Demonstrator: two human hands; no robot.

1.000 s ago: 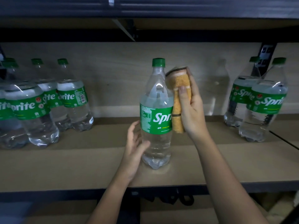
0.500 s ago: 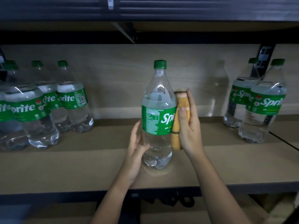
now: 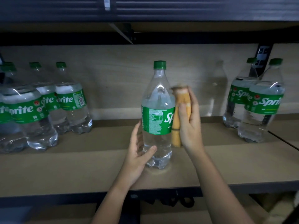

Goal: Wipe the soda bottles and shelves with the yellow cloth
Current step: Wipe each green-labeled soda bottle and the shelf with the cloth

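Stood upright mid-shelf (image 3: 80,167), the bottle (image 3: 157,117), steadied low at 7 o'clock by the cupping left hand (image 3: 137,156), rubbed at 3 o'clock by the cloth (image 3: 178,117), clamped in the right hand (image 3: 190,126).

Hands: right (image 3: 188,125) presses yellow cloth (image 3: 178,117) against bottle (image 3: 157,113); left (image 3: 139,152) steadies it.

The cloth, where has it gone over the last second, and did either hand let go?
The right hand slid the cloth down the bottle, from beside the neck to beside the label. Neither let go: the left hand still steadies the bottle's base. The bottle stays upright on the shelf.
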